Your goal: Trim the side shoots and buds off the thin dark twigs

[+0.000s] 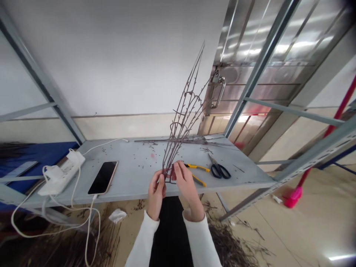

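Observation:
A tall, thin bundle of dark twigs (182, 118), bound with curved cross-pieces, rises from my hands above the grey shelf. My left hand (157, 189) pinches the bundle near its lower end. At the same lower end, my right hand (185, 181) has its fingers closed on the twigs from the other side; the fingertips are partly hidden. Yellow-handled pliers (198, 168) lie just right of my right hand, their jaws hidden behind it. Beyond them rest black-handled scissors (219, 170). More loose twigs (150, 141) lie along the back of the shelf.
On the left of the shelf (130, 185) are a phone (103, 178) and a white power strip (62, 174) with trailing cables. Metal uprights (261, 70) frame both sides. Twig piles (230, 244) cover the floor below, and a pink broom (293, 196) stands right.

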Demonstrator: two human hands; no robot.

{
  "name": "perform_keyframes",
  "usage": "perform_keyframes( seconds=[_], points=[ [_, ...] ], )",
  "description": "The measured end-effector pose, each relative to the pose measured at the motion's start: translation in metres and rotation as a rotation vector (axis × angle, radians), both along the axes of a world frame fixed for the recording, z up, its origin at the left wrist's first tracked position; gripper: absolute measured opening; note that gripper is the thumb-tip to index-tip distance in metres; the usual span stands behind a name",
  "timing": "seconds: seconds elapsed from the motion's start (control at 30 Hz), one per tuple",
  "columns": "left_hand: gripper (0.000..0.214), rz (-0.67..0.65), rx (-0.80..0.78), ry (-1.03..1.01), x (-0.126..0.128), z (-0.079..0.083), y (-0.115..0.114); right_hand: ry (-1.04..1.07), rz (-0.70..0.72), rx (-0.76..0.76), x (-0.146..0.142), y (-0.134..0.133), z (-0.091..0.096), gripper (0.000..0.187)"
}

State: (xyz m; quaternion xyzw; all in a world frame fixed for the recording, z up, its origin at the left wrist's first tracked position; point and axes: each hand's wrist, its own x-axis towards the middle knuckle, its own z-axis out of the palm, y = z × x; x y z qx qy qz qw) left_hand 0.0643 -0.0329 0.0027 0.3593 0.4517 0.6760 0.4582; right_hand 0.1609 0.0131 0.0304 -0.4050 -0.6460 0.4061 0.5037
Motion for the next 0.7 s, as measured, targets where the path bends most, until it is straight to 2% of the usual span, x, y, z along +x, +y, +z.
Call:
perform_keyframes(
  seconds=[0.17, 0.3, 0.47, 0.6, 0.7],
  points=[
    [0.036, -0.04, -0.035, 0.024, -0.002, -0.004, -0.005, -0.05, 0.012, 0.033, -0.004, -0.008, -0.001, 0.023],
    [0.038, 0.092, -0.091, 0.215, 0.006, -0.006, -0.013, -0.136, -0.182, 0.144, -0.007, -0.008, -0.007, 0.02],
    [0.039, -0.003, -0.226, 0.388, 0.022, -0.013, -0.027, -0.201, -0.357, 0.259, -0.01, -0.009, -0.018, 0.021],
    [0.038, 0.011, -0.161, 0.241, 0.03, -0.021, -0.029, -0.156, -0.433, 0.244, -0.011, -0.013, -0.021, 0.019],
    [0.035, 0.052, -0.121, 0.193, 0.03, -0.026, -0.026, -0.058, -0.463, 0.143, -0.012, -0.014, -0.02, 0.021]
  ],
)
